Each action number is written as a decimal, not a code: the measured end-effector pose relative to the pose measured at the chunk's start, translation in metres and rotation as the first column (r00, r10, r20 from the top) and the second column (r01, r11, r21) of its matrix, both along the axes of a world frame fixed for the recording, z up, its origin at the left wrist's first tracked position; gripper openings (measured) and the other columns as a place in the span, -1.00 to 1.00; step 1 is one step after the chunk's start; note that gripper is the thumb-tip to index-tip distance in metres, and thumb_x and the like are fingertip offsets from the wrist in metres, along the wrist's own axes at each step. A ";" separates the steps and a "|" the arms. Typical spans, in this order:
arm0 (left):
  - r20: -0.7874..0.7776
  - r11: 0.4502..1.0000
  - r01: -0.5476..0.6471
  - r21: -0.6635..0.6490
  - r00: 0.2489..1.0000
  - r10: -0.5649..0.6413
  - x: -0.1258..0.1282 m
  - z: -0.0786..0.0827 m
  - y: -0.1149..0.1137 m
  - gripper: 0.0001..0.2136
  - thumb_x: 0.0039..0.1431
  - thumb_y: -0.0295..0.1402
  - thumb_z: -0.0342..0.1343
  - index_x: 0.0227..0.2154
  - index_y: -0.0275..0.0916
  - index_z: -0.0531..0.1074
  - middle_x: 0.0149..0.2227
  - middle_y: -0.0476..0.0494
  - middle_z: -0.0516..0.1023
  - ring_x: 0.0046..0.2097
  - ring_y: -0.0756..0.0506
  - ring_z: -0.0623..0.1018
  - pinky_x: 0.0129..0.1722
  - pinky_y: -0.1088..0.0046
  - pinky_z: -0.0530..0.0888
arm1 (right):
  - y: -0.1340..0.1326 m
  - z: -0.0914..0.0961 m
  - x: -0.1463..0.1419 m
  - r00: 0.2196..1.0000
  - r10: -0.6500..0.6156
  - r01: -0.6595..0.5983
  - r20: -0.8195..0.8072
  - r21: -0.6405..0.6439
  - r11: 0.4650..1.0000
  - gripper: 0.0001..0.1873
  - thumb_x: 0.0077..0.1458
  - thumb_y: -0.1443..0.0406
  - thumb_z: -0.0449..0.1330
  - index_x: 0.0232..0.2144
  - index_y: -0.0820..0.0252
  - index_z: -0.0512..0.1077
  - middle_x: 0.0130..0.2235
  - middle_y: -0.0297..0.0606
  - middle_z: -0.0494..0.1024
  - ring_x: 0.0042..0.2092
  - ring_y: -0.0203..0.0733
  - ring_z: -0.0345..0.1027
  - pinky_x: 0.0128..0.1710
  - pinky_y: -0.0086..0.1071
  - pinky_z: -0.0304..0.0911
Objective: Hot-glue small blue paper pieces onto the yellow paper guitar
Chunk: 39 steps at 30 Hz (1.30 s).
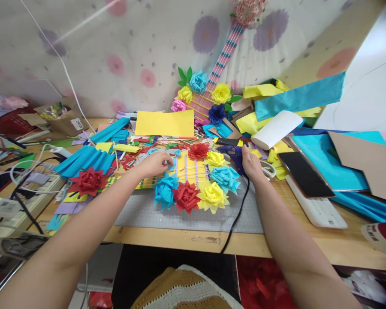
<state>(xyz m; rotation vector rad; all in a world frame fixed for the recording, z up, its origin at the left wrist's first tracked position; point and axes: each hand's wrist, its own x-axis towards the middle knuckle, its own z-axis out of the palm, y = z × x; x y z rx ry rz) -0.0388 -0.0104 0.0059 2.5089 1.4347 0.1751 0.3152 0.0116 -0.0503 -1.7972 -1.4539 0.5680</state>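
Observation:
My right hand (251, 165) is wrapped round a dark blue glue gun (232, 151), its nozzle pointing left and its black cord trailing down over the table edge. My left hand (157, 164) has its fingers curled together on a small piece of blue paper (171, 165). Between the two hands lies a yellow paper guitar (182, 171) with purple strips across its body. Paper flowers ring its edge: a blue one (165, 191), a red one (186, 197) and a yellow one (213, 197) stand nearest me.
A grey cutting mat (141, 212) lies under the guitar. A pink paper guitar (209, 94) leans on the wall behind. To the right are a phone (305, 174), a white box (317, 206) and a paper cup (381, 236). Power strips (38, 197) and cables crowd the left.

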 end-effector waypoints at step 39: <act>0.025 0.998 0.042 -0.053 0.999 -0.040 -0.002 0.000 0.000 -0.80 0.05 -0.35 0.12 -0.27 -0.19 0.57 -0.25 -0.17 0.58 -0.15 -0.14 0.53 -0.08 0.36 0.40 | -0.002 0.004 -0.002 0.998 -0.052 0.052 -0.021 -0.002 0.999 -0.16 -0.16 -0.43 -0.39 -0.62 0.12 0.21 -0.46 -0.11 0.42 -0.28 0.01 0.30 -0.24 -0.18 0.17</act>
